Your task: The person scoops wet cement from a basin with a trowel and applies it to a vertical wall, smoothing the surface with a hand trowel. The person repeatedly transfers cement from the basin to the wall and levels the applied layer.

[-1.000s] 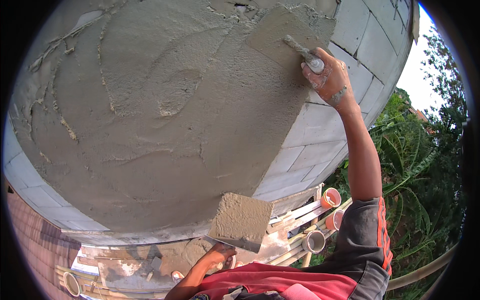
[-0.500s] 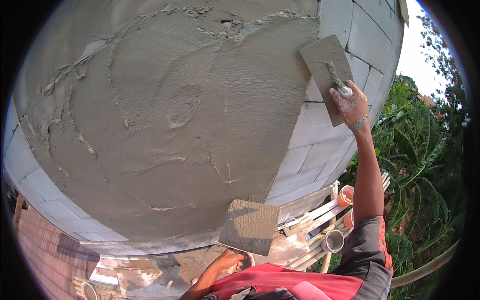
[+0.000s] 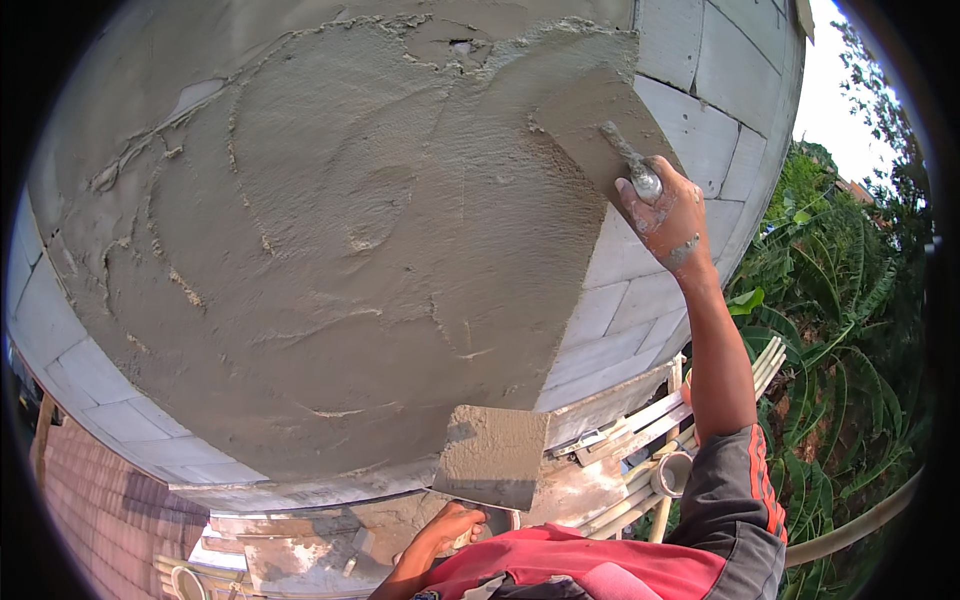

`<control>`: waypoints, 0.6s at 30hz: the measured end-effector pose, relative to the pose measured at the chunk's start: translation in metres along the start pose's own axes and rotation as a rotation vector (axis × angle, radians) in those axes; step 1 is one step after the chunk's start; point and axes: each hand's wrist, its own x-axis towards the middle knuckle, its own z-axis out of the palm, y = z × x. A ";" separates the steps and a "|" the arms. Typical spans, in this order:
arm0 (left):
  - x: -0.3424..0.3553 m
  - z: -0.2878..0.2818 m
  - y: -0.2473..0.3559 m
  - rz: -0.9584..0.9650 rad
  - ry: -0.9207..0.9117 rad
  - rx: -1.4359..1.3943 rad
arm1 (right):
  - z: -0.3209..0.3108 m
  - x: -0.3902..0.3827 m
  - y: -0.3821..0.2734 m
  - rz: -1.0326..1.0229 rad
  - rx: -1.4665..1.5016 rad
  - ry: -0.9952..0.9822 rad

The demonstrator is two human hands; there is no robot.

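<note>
My right hand is closed round the handle of a rectangular plastering trowel. The trowel's plate lies against the wet grey plaster near its right border, with its right edge by the bare blocks. Low in front of my body, my left hand is closed at the near side of a mortar hawk. Its square plate carries a spread of mortar; the handle is mostly hidden. A few ridges and rough streaks mark the plaster.
Bare light blocks border the plaster on the right. Below are a board platform, bamboo poles, a pale bucket and a small tool. Roof tiles lie lower left; green plants stand right.
My right hand has carried the trowel leftward, from over the bare blocks onto the plaster's right edge. The hawk in my left hand has shifted slightly left.
</note>
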 end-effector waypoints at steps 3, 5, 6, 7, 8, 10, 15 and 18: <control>-0.006 0.001 0.001 0.046 0.008 -0.037 | -0.004 0.006 0.012 -0.007 -0.053 0.086; -0.008 -0.005 -0.003 0.026 0.023 -0.043 | -0.002 0.004 0.011 -0.001 -0.041 0.053; -0.010 -0.010 -0.006 0.015 0.037 -0.046 | 0.000 0.003 0.010 0.005 -0.029 0.036; -0.009 -0.015 -0.009 0.004 0.049 -0.037 | 0.004 0.004 0.008 -0.020 -0.062 0.032; -0.006 -0.018 -0.010 -0.010 0.050 -0.023 | 0.005 0.004 0.002 -0.044 -0.109 0.030; -0.002 -0.019 -0.016 -0.012 0.049 -0.016 | 0.003 0.003 -0.001 -0.113 -0.088 -0.002; -0.003 -0.019 -0.021 0.001 0.098 0.000 | 0.027 -0.020 0.009 -0.415 -0.135 -0.221; 0.005 -0.026 -0.028 -0.010 0.082 0.019 | 0.057 -0.028 0.013 -0.533 -0.252 -0.206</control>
